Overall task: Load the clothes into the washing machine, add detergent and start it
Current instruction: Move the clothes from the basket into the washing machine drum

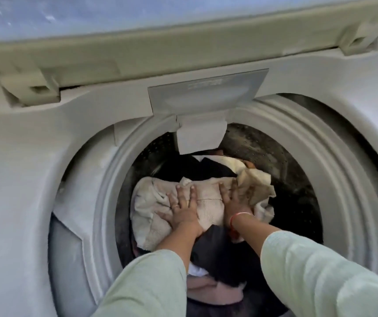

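Observation:
I look straight down into a top-loading washing machine [46, 156] with its drum [263, 161] open. A cream towel-like cloth [208, 202] lies on top of dark clothes [215, 252] in the drum. My left hand [183, 207] presses flat on the cloth, fingers spread. My right hand [236, 202] presses flat beside it, on the same cloth, with a red band at the wrist. Neither hand grips anything. A pink garment [208, 291] shows at the drum's near edge.
The raised lid [160, 53] stands along the top of the view, hinged behind the opening. A grey dispenser flap [206, 94] sits at the back rim of the drum. The wide plastic ring [334, 179] surrounds the opening.

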